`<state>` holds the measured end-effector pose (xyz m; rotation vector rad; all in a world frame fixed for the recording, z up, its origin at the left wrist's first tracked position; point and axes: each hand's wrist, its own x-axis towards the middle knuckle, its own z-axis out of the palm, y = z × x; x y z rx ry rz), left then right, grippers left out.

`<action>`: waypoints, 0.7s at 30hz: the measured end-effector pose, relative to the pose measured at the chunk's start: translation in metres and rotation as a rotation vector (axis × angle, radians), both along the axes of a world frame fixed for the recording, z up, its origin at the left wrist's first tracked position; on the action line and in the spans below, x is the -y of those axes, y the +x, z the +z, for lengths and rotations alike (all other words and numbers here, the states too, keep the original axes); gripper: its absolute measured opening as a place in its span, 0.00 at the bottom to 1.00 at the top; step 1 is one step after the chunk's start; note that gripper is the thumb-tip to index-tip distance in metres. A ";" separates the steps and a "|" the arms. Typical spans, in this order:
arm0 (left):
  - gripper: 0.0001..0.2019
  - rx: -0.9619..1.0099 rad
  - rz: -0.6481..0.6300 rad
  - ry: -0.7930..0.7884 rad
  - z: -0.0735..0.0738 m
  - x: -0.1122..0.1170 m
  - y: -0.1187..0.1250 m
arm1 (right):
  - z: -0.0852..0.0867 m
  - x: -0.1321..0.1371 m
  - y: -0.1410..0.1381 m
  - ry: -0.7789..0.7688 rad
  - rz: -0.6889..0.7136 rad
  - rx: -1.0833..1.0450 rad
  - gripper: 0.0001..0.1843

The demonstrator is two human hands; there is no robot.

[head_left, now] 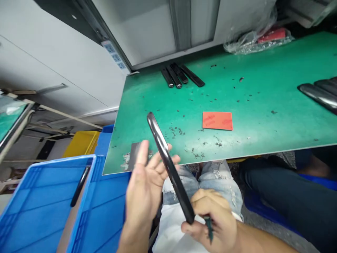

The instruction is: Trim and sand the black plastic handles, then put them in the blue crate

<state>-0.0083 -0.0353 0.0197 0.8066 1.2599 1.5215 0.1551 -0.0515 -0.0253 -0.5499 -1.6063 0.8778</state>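
A long glossy black handle-like strip (171, 168) with a rounded far end slants up over the table edge. My right hand (217, 218) is closed around its lower end. A small dark green piece (209, 228) with a pointed tip also sticks out of that hand; its kind does not show clearly. My left hand (147, 186) is open, palm up, its fingers spread behind the strip. Whether those fingers touch the strip I cannot tell. Beneath the left fingertips lies a dark grey square sheet (134, 154) at the table's corner.
Black scraps litter the green table (158, 102). An orange-red card (217, 121) lies mid-table. Several black strips (175, 75) lie at the back, more glossy ones (319, 95) at right. A blue bin (34, 196) holding a black strip stands left. A person's dark-clothed leg (284, 189) is at right.
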 end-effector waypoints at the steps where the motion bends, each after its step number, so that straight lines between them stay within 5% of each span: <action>1: 0.35 0.141 -0.016 -0.023 -0.002 -0.008 0.006 | -0.003 0.001 -0.002 0.000 0.038 0.054 0.11; 3: 0.29 0.282 0.019 -0.023 -0.004 -0.018 0.015 | -0.006 -0.011 0.007 0.019 0.143 0.215 0.14; 5: 0.24 0.332 0.034 0.019 -0.004 -0.023 0.020 | -0.004 -0.046 0.034 0.064 0.101 0.402 0.19; 8: 0.23 0.402 -0.076 0.054 -0.001 -0.021 0.018 | 0.004 -0.128 0.094 0.075 -0.535 0.744 0.20; 11: 0.24 0.398 -0.138 0.053 0.002 -0.019 0.013 | 0.006 -0.199 0.141 0.041 -0.725 0.934 0.36; 16: 0.26 0.348 -0.210 0.039 0.000 -0.020 0.010 | -0.011 -0.222 0.155 0.209 -0.446 1.232 0.42; 21: 0.26 0.377 -0.223 0.057 0.000 -0.024 0.012 | -0.020 -0.214 0.149 0.163 -0.324 1.178 0.35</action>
